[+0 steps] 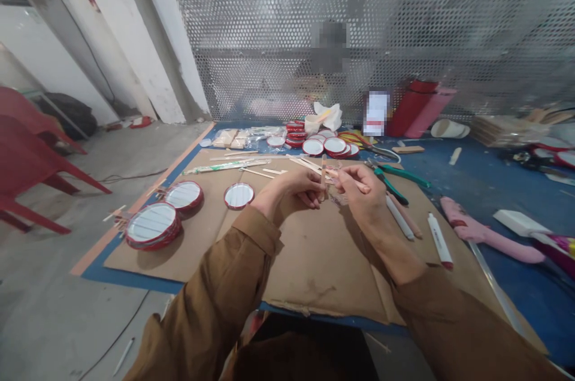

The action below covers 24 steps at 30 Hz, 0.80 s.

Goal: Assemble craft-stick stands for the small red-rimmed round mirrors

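My left hand (302, 187) pinches a wooden craft stick (323, 170) that stands nearly upright above the cardboard sheet (309, 261). Just right of it, my right hand (363, 188) is closed, fingertips pressed together near the stick; what they hold is too small to make out. Loose wooden sticks (305, 163) lie behind both hands. To the left, a single red-rimmed white disc (239, 196) rests on the cardboard, beside two stacks of red-rimmed discs (153, 225) with sticks poking out at their left side.
Green-handled pliers (402, 176), a marker (439, 240) and a pink glue gun (489, 231) lie to the right. More red-rimmed lids (335, 145) are piled at the back, near a red bottle (412, 108). A perforated metal panel (269, 27) bounds the far side. Red chairs (40, 159) stand left.
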{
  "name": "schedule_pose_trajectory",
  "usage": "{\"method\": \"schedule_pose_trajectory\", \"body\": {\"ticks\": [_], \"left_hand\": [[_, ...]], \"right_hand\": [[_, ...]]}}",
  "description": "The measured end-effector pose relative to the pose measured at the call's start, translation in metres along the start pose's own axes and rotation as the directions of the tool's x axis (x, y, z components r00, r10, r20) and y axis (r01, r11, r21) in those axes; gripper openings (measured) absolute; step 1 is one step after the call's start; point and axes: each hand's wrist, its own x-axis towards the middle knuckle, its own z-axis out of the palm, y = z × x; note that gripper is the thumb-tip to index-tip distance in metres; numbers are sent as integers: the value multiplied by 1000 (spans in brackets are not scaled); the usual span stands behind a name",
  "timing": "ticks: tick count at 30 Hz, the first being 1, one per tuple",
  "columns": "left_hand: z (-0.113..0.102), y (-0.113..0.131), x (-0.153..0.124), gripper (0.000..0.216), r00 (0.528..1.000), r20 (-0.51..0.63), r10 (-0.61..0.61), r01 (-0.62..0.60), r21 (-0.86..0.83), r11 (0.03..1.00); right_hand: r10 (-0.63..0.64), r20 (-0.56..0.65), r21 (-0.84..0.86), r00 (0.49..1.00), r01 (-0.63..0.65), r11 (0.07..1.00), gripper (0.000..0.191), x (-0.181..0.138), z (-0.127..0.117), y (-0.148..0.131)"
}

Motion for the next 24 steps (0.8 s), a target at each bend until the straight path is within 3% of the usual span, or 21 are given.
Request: {"method": "schedule_pose_trajectory", "body": {"ticks": [11,24], "left_hand": [[1,4,-4,19,998,-24,-52,52,-3,999],[-2,0,0,15,999,27,-17,18,-34,999]], "right_hand": [[-24,11,10,1000,24,1000,26,1,1,0],[25,12,25,1000,-26,999,29,0,0,-5]]}}
